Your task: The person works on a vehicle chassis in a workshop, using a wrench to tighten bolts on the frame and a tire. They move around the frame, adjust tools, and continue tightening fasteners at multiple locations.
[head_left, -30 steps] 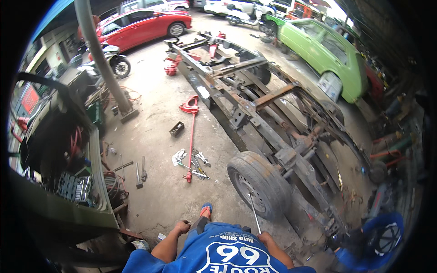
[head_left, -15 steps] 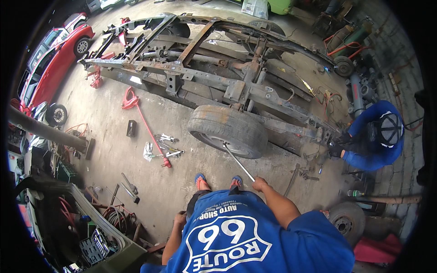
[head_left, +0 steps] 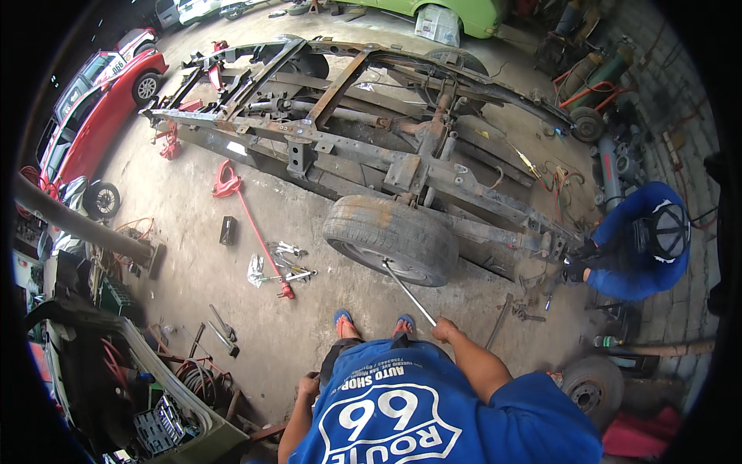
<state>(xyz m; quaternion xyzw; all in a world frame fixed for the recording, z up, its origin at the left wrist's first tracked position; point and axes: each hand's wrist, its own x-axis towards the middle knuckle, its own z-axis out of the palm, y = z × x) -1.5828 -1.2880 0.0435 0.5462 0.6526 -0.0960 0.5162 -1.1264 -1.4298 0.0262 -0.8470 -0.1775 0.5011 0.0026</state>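
My right hand (head_left: 446,329) is wrapped round the near end of a long silver wheel wrench (head_left: 411,295). The wrench slants away to the left, its far end in the middle of a wheel (head_left: 393,240) with a worn, muddy tyre. That wheel is mounted at the near side of a bare, rusty vehicle frame (head_left: 371,151). My left hand (head_left: 309,384) hangs low by my left hip, touching neither wheel nor wrench; its fingers are too small and shadowed to make out. Both my feet stand on the concrete, short of the wheel.
A co-worker (head_left: 645,243) in blue with dark gloves bends over the frame's right end. On the floor lie a red floor jack (head_left: 228,182) with a long handle, several wrenches (head_left: 290,261) and a black box (head_left: 228,230). A spare wheel (head_left: 591,390) lies at lower right.
The whole view has shifted slightly, so the frame and wheel sit a little lower. My right hand keeps its grip on the wrench, at nearly the same angle.
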